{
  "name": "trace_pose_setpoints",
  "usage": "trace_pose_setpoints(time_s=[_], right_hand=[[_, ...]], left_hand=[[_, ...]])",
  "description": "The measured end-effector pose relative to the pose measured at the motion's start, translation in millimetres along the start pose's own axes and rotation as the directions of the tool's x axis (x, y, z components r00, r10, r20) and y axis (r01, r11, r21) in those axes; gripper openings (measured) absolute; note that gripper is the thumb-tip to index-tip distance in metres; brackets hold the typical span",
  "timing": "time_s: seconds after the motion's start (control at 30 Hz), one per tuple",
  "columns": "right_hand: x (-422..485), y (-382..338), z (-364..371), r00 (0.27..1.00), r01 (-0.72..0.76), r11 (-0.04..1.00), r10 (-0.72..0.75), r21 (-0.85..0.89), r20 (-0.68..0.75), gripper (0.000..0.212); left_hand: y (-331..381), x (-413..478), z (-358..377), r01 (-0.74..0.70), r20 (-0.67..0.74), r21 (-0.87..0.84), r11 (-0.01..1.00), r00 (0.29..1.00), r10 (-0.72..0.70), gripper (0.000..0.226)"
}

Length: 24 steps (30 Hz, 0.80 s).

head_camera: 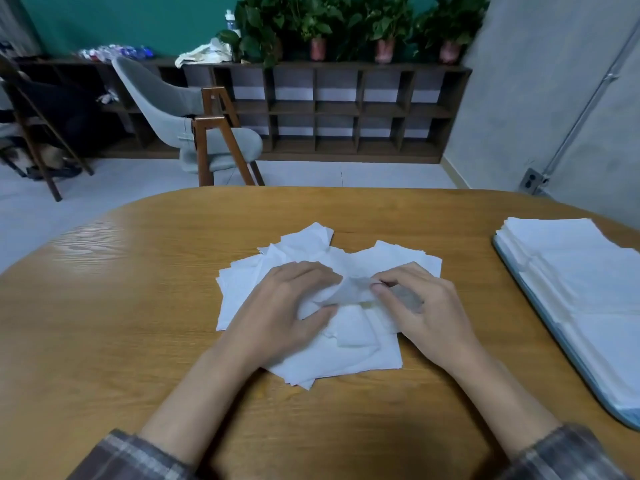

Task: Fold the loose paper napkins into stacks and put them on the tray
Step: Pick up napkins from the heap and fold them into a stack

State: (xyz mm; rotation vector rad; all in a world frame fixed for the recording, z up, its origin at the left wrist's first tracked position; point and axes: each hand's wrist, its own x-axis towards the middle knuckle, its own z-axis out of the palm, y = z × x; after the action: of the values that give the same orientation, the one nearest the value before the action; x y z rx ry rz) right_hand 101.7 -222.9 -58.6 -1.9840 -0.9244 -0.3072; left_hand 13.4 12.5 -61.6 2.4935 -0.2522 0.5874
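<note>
1. From the head view, we see the left hand [282, 308] and the right hand [427, 306] close together over a heap of loose napkins [349, 362] in the middle of the wooden tabletop [138, 289].
2. Both hands work on a single napkin [353, 289] that lies on top of the heap, lifted a little and creased between them.
3. The left hand's fingers [311, 271] are curled over the sheet's left side, with the thumb under its edge, so they pinch it.
4. The right hand's fingers [401, 271] are bent, and its thumb and forefinger are closed on the sheet's right edge.
5. The heap itself is untidy: white sheets overlap at different angles, with corners pointing towards the far side of the tabletop and towards us.
6. At the right edge of the tabletop lies a pale blue tray [620, 412], well apart from the heap.
7. Folded napkins [571, 271] already cover most of the tray in flat white stacks set side by side.
8. Plaid sleeves [131, 455] cover both forearms at the bottom of the view.
9. Beyond the tabletop stands a grey chair [194, 109] with wooden legs.
10. Behind it, a low dark shelf [346, 109] of open compartments runs along the wall, with potted plants [381, 26] on top.
</note>
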Motion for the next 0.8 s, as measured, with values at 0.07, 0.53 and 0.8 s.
trace_pose_setpoints(time_s=[0.07,0.53,0.8], right_hand=[[0.7,-1.4,-5.0,0.999,0.006,1.000,-0.006,0.004,-0.036,0.006],[3.2,-26.3,-21.3,0.979,-0.202,0.921,0.192,0.334,0.061,0.027],[4.9,-32.9,-23.3,0.959,-0.283,0.901,0.259,0.328,0.118,0.040]], left_hand=[[2.1,-2.7,-1.1,0.021,-0.075,-0.018,1.000,0.997,-0.022,0.029],[54.1,20.4,-15.9,0.215,0.077,-0.636,0.741,0.973,-0.217,0.050],[56.7,22.2,-17.6,0.241,0.149,-0.608,0.756,0.971,-0.189,0.021]])
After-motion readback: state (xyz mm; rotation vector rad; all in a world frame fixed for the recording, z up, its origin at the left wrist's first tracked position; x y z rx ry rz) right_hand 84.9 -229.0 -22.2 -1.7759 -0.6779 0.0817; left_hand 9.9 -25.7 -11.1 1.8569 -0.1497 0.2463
